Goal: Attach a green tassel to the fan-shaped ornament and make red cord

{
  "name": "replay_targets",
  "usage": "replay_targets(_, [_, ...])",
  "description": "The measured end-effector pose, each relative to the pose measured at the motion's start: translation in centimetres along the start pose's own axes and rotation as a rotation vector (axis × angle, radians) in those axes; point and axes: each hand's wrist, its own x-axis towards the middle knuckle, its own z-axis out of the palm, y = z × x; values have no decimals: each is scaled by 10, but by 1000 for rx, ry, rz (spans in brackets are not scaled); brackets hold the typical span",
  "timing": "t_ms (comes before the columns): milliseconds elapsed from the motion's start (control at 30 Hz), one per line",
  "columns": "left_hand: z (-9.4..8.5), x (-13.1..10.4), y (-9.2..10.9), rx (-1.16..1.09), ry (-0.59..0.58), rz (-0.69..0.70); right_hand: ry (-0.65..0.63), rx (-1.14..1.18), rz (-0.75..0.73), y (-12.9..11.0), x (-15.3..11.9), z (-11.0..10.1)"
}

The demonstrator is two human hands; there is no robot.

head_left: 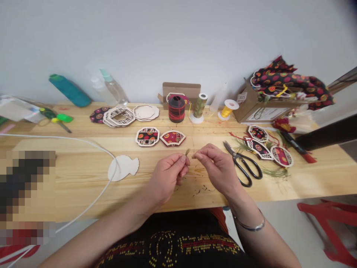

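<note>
In the middle of the head view my left hand (174, 173) pinches a small tuft of olive-green thread (187, 152), whose ends stick up above the fingertips. My right hand (214, 163) is closed at the thumb and forefinger, a little to the right of the tuft; what it pinches is too small to make out. Black-handled scissors (244, 165) lie just right of my right hand. Beyond my hands rest a fan-shaped ornament (173, 138) and an eight-sided ornament (147, 136), both with patterned cloth in pale frames. A white vase-shaped piece (122, 167) lies to the left.
Along the wall stand a red-and-black thread spool (176, 109), a green spool (199, 108) and a yellow spool (229, 109). Finished ornaments (260, 149) and a cloth-filled box (259, 106) sit at right. A white cable (92, 143) loops across the left side. A red stool (326, 223) stands below.
</note>
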Motion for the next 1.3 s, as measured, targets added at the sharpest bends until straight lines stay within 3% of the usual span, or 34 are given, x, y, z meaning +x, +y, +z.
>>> replay_targets(267, [0, 1, -1, 7, -7, 0, -9, 147, 135, 6, -3, 2])
replay_targets(533, [2, -3, 0, 99, -57, -28, -19, 25, -6, 2, -3, 3])
replay_targets(700, [2, -2, 0, 116, -84, -41, 43, -55, -77, 3, -1, 2])
replay_targets(1300, [1, -3, 0, 126, -114, -21, 75, -35, -20, 8, 0, 5])
